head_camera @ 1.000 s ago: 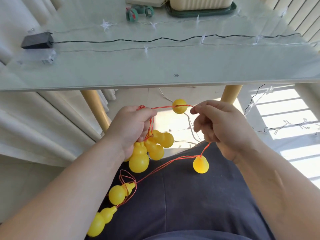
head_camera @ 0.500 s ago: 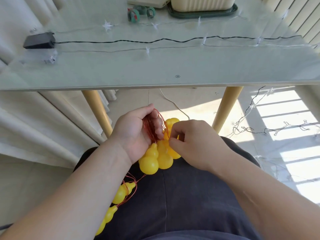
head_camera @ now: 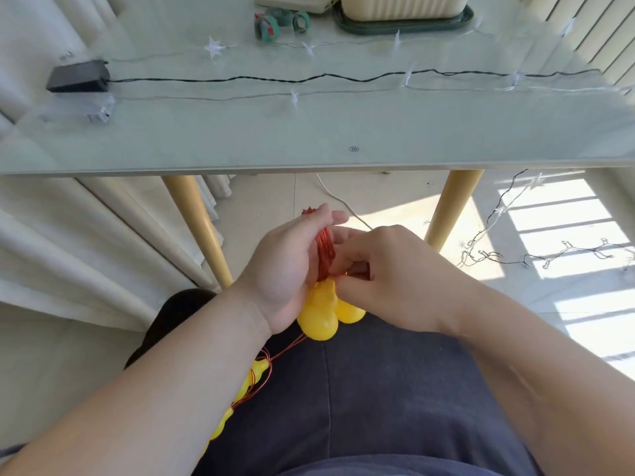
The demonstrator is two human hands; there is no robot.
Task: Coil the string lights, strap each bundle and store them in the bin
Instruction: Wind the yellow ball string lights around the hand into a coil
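Observation:
Over my lap, my left hand (head_camera: 288,266) grips a coil of red wire (head_camera: 324,250) from a string of yellow gourd lights (head_camera: 318,314). Several gourds hang bunched below the hand. My right hand (head_camera: 388,269) pinches the wire and a gourd against that bundle, fingers curled. More of the gourd string (head_camera: 254,376) trails down past my left forearm. On the glass table (head_camera: 309,132) lie a black-wired string (head_camera: 309,78) and a clear star-light string (head_camera: 295,96). Green strap rolls (head_camera: 268,25) lie at the back, next to the cream bin (head_camera: 402,5) on a dark green tray (head_camera: 405,25).
A black battery box (head_camera: 78,76) and a clear one (head_camera: 99,111) sit at the table's left end. Two wooden table legs (head_camera: 199,231) stand ahead of my knees. More light strings (head_camera: 536,252) lie on the sunlit floor at right. Curtains hang at left.
My right hand has brought the stretched wire and a gourd back to my left hand; the loop is now folded into the bundle. Both hands sit closer together and slightly lower.

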